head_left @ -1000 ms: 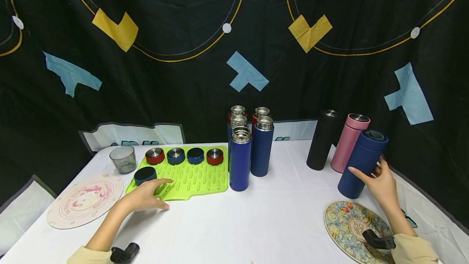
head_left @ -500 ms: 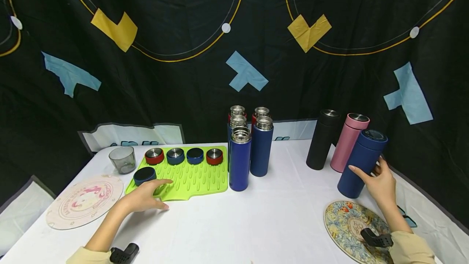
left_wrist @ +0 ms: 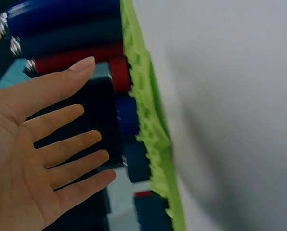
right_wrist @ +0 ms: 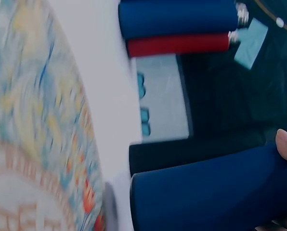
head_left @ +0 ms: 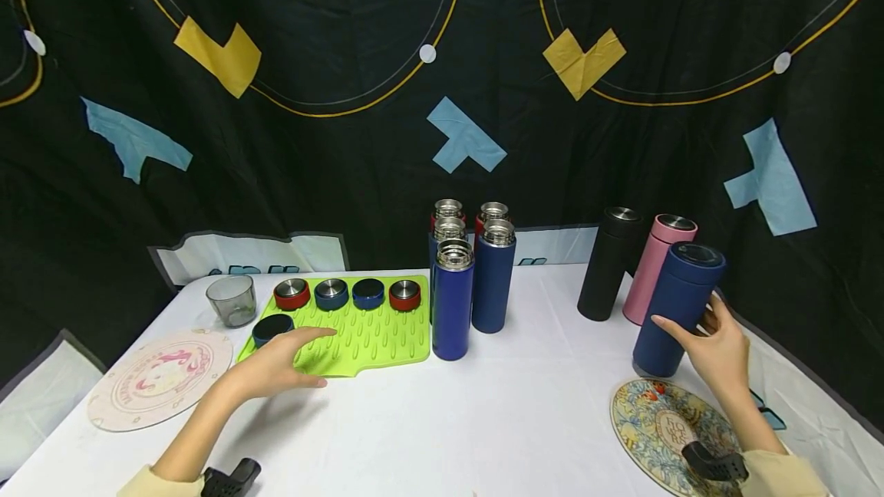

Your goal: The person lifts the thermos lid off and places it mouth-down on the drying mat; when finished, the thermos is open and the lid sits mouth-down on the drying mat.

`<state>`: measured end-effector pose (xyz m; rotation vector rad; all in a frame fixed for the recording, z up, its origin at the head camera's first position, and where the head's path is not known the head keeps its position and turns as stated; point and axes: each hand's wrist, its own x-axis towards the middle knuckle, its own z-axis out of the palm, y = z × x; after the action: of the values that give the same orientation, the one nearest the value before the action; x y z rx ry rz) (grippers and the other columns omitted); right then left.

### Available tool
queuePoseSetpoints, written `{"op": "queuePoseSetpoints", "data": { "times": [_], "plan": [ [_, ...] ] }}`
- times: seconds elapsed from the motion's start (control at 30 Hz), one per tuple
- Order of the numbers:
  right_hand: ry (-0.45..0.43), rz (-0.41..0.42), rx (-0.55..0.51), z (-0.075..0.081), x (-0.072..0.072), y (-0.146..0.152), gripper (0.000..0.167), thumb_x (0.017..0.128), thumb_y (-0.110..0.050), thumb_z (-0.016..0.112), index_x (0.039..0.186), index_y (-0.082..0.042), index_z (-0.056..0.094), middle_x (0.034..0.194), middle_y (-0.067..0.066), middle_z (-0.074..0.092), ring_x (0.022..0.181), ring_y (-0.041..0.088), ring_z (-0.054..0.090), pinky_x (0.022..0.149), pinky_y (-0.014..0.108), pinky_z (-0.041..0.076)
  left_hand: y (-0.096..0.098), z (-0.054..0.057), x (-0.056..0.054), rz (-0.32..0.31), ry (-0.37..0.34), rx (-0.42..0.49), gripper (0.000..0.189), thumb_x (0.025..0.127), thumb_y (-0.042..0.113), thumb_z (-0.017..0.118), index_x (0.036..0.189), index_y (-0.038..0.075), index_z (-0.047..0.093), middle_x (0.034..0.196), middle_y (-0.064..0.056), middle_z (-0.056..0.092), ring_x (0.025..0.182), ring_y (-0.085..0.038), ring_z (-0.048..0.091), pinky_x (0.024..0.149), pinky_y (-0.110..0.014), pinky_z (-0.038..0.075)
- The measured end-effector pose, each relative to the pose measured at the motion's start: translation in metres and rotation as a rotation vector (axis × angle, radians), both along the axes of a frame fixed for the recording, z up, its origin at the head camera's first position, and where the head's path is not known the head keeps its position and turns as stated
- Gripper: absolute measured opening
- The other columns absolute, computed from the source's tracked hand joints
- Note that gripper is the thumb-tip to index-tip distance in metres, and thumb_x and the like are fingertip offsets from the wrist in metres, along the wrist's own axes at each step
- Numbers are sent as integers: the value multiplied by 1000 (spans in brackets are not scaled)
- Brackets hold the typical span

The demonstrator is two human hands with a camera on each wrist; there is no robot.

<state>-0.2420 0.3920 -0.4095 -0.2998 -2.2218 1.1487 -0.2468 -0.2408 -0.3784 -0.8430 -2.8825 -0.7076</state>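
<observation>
My right hand (head_left: 718, 347) grips a lidded navy thermos (head_left: 680, 309) around its side, thumb on the left; the right wrist view shows the lower body of this thermos (right_wrist: 206, 192). Its base is close over the white table, with a shadow beside it. A pink thermos (head_left: 659, 267) and a black thermos (head_left: 604, 271) stand behind. My left hand (head_left: 279, 363) hovers with spread fingers at the front left of a green mat (head_left: 359, 340), holding nothing. A dark blue lid (head_left: 272, 327) lies just behind it, partly covered. Red lids (head_left: 291, 294) and blue lids (head_left: 331, 294) line the mat's back.
Several lidless thermoses (head_left: 452, 313), blue and red, stand grouped at the mat's right end. A glass cup (head_left: 232, 300) and a pink round placemat (head_left: 166, 378) are at the left. A patterned round placemat (head_left: 642, 420) lies below my right hand. A black curtain hangs behind.
The navy thermos in my right hand has shifted slightly left and stands more upright. My left hand has moved a little up and right, its fingers spreading wider.
</observation>
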Motion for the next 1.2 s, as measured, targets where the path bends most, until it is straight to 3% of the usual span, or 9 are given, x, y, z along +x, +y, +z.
{"op": "queuePoseSetpoints", "data": {
  "times": [0.17,0.27,0.33,0.4,0.53,0.63,0.87,1.03,1.2],
  "plan": [
    [-14,113,35,36,31,-45,87,84,-30,76,150,-2,27,137,33,45,119,53,48,92,58,42,17,13,8,-36,48,35,68,75,24,83,134,5,54,133,-16,55,124,-39,49,99,-56,42],
    [-2,166,81,42,39,-61,83,84,-28,77,148,-1,32,132,30,52,115,48,54,90,39,51,30,20,13,-47,74,54,69,76,25,83,135,7,53,135,-13,55,126,-37,48,99,-55,43],
    [20,198,109,42,42,-71,80,82,-26,78,146,-2,36,128,28,56,111,35,60,85,23,52,38,25,17,-47,79,63,70,76,27,83,136,9,52,137,-11,53,128,-35,46,99,-54,43],
    [42,233,126,41,44,-81,78,81,-25,80,144,-4,40,125,24,60,106,14,63,80,9,47,46,30,21,-47,79,70,72,76,27,83,138,11,51,139,-9,52,130,-35,44,100,-55,42],
    [73,315,138,40,47,-103,76,79,-23,82,142,-6,44,121,20,63,96,-16,50,80,6,44,60,41,28,-59,91,81,74,76,26,83,141,15,49,142,-8,49,132,-33,43,99,-55,43],
    [74,380,131,40,48,-121,76,76,-23,83,141,-7,46,120,16,64,97,-12,54,82,10,47,68,48,33,-74,111,92,75,76,25,83,142,18,47,143,-6,48,131,-31,43,98,-54,44],
    [84,538,78,42,50,-160,77,71,-18,87,137,-8,50,116,11,67,102,22,65,85,31,55,88,63,40,-117,147,139,78,77,25,82,145,23,44,146,-7,44,133,-31,41,93,-51,49],
    [119,661,26,46,49,-184,73,69,-18,88,133,-11,54,112,7,69,101,20,66,85,33,54,101,75,43,-153,173,184,79,78,27,82,146,25,42,147,-3,42,132,-26,42,91,-45,51],
    [132,744,27,51,47,-204,73,68,-22,89,132,-13,54,112,4,69,102,16,66,85,32,54,111,83,43,-185,204,211,83,79,30,81,149,27,36,149,2,40,134,-23,40,97,-49,47]
  ]
}}
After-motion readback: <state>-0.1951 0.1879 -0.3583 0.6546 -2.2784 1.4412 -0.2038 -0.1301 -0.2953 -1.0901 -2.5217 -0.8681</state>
